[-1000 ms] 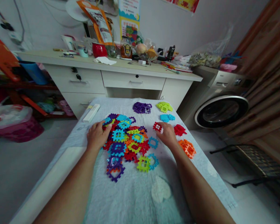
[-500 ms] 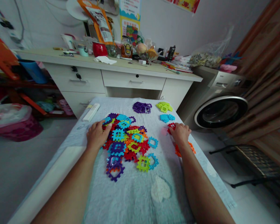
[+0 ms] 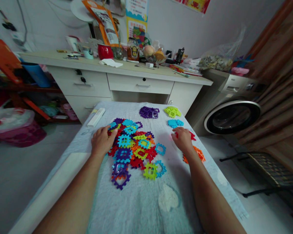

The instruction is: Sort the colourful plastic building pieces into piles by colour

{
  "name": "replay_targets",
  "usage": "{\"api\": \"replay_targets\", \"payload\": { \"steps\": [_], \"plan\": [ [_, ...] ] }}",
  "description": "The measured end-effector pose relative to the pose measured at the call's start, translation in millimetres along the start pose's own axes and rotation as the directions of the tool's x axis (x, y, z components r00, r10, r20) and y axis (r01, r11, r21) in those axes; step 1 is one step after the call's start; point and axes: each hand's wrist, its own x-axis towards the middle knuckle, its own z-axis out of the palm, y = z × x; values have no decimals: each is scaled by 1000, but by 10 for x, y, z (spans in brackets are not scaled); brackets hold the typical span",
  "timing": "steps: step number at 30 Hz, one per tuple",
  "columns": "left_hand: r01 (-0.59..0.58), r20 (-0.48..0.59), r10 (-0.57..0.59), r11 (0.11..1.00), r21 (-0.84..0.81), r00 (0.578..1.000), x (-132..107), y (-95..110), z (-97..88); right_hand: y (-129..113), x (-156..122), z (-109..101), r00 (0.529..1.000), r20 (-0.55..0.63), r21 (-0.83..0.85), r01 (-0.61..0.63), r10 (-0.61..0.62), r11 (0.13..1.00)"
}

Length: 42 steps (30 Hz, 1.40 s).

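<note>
On the cloth-covered table a mixed pile of notched plastic building pieces (image 3: 124, 141) lies in purple, blue, red, green and orange. My left hand (image 3: 103, 140) rests against the pile's left edge, fingers apart, holding nothing that I can see. Over on the right, my right hand (image 3: 183, 140) bends down over red building pieces (image 3: 192, 136). Red shows at its fingertips too, partly covered by the fingers. Sorted by colour nearby are orange pieces (image 3: 199, 154), blue pieces (image 3: 175, 123), green pieces (image 3: 172, 111) and purple pieces (image 3: 148, 112).
A white box-like strip (image 3: 96, 117) lies at the table's far left. Behind stands a white cabinet (image 3: 139, 83) with jars and cups on top. To the right are a washing machine (image 3: 230, 97) and a low woven stool (image 3: 266, 169); a pink bin (image 3: 24, 135) stands left.
My right hand has shifted slightly left, uncovering red pieces on its right side and more of the orange ones. My left hand stays at the pile.
</note>
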Motion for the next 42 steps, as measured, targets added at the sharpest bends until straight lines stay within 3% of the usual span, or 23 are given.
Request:
{"api": "replay_targets", "payload": {
  "steps": [3, 5, 10, 13, 20, 24, 34, 38, 42],
  "plan": [
    [-2, -3, 2, 1000, -10, 1000, -6, 10, -12, -133, -43, 26, 946, 178, 234, 225, -269, 946],
    [-2, -4, 2, 1000, -9, 1000, -12, 18, -23, -210, -89, 46, 899, 250, 292, 283, -358, 914],
    [2, -4, -2, 1000, -10, 1000, -19, 28, -37, -314, -184, 110, 848, 340, 250, 335, -407, 908],
    [4, -6, -4, 1000, -12, 1000, -17, 25, -29, -341, -203, 121, 846, 351, 249, 330, -402, 911],
    [1, -5, -1, 1000, -21, 1000, -2, 5, -8, -317, -160, 58, 909, 271, 372, 204, -316, 905],
    [4, -7, -4, 1000, -20, 1000, -1, 0, 2, -241, -103, 111, 952, 175, 357, 175, -250, 917],
    [0, -4, 0, 1000, -21, 1000, -15, 23, -23, -192, -79, 232, 990, 115, 351, 40, -86, 936],
    [-9, -7, 8, 1000, -23, 1000, -10, 17, -11, -2, 147, 125, 998, 49, 402, -58, 42, 914],
    [-10, -3, 10, 1000, -3, 1000, -14, 21, -15, 372, 564, -18, 974, -49, 464, -172, 219, 869]
  ]
}}
